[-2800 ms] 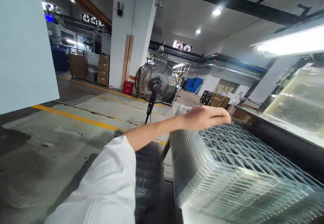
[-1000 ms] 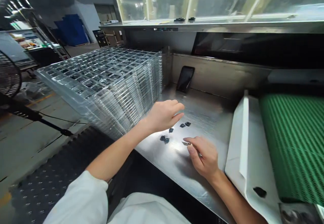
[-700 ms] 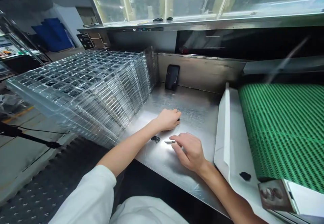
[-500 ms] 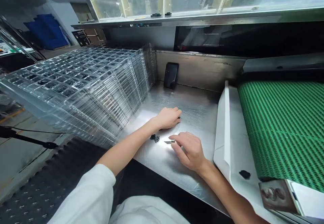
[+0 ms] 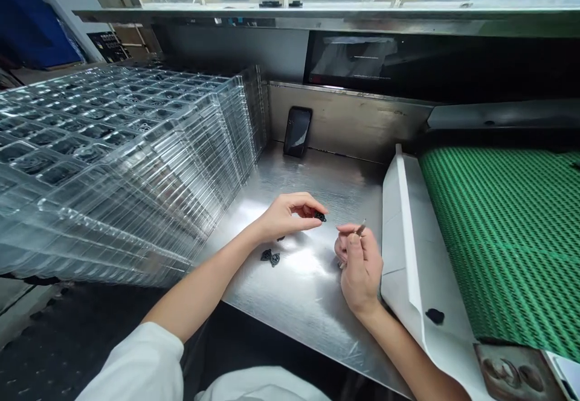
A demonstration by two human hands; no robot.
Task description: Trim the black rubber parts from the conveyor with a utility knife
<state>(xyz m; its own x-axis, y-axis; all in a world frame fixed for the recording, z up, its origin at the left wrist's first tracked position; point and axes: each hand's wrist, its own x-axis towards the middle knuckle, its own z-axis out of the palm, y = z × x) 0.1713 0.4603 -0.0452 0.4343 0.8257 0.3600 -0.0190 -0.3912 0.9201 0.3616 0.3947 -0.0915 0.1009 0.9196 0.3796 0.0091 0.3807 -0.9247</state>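
Observation:
Over the metal work surface (image 5: 290, 295), my left hand (image 5: 290, 215) pinches a small black plastic part (image 5: 320, 216) between thumb and fingertips. To its right, my right hand (image 5: 360, 265) is closed around a small craft knife (image 5: 361, 227), its blade pointing up and away from me; most of the handle is hidden in the fingers. The two hands are apart. Below my left wrist lie two similar black parts (image 5: 274, 259) side by side. Another dark piece (image 5: 281, 238) shows partly beneath the left hand.
Clear plastic trays (image 5: 194, 165) stand in a tall stack at the left, black parts in the top compartments. A phone (image 5: 298, 131) leans against the back wall. On the right run a white chute (image 5: 401, 250) holding one black piece (image 5: 435, 316) and a green conveyor belt (image 5: 502, 238).
My left hand has turned so the black part shows at its fingertips. My right hand has moved right, and the knife blade has swung from pointing left to pointing up.

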